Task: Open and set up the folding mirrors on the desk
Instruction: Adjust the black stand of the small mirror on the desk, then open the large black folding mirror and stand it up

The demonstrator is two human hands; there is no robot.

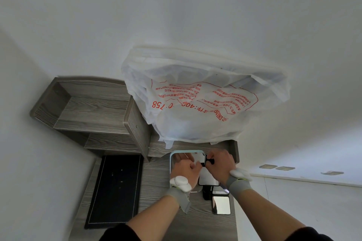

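We hold both hands over the mirror (208,176) at the surface's (156,178) far edge — left grip (185,169) curled on its left rim, right grip (220,162) pinching the black knob (210,161) — its long axis running away from us, both equally near.

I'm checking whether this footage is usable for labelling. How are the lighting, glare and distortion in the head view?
Head view: soft, even light with faint shadows; strong wide-angle bending, so the walls and desk lean; bright reflections on the small mirror and the teal-framed mirror; both hands, left hand and right hand, read clearly; print on the plastic bag is slightly soft.
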